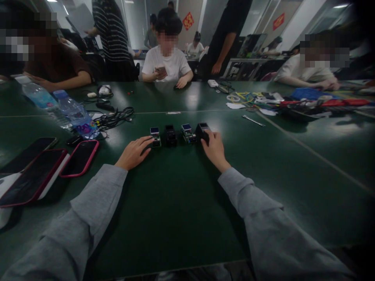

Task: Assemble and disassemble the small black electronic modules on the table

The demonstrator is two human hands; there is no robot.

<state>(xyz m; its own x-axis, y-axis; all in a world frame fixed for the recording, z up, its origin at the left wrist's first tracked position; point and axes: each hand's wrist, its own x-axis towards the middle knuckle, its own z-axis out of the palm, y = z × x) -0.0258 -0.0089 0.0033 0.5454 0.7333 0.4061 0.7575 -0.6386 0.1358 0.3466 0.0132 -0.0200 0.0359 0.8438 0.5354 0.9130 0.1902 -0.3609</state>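
Observation:
A row of small electronic modules stands on the dark green table (175, 203) in front of me. My left hand (134, 152) lies with fingers stretched toward the leftmost module with a small screen (155, 136), fingertips touching it. Beside it stand a black module (170, 135) and another screened module (188, 133). My right hand (215, 149) has its fingers wrapped round the rightmost black module (202, 130). Both arms wear grey sleeves.
Phones in red cases (79, 157) lie at the left with two water bottles (76, 118) and black cables (114, 117). A metal tool (253, 120) and bright wires and parts (293, 99) lie at the right. Several people sit or stand around the table's far side.

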